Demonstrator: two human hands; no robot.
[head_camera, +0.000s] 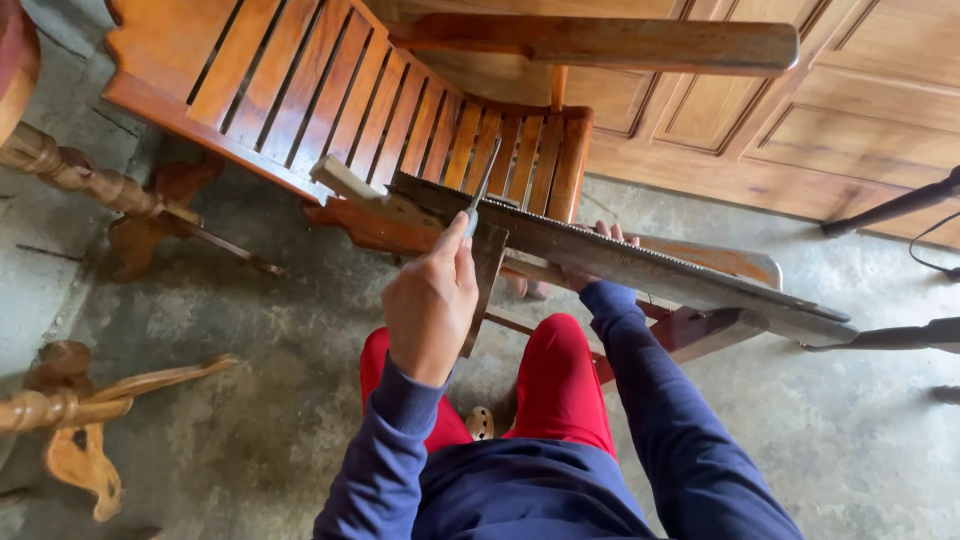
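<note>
1 thin metal file (483, 185) sticks out at 12 o'clock from left hand (432, 305), fingers pinched shut on its handle, tip on teeth of 1 saw blade (640, 262). Right hand (600, 250) at 3 o'clock, fingers curled over blade's far side. 1 slatted wood bench (330, 90) behind.

Long toothed saw blade (640, 262), teeth up, under a thin, probably metal file (481, 190).
</note>
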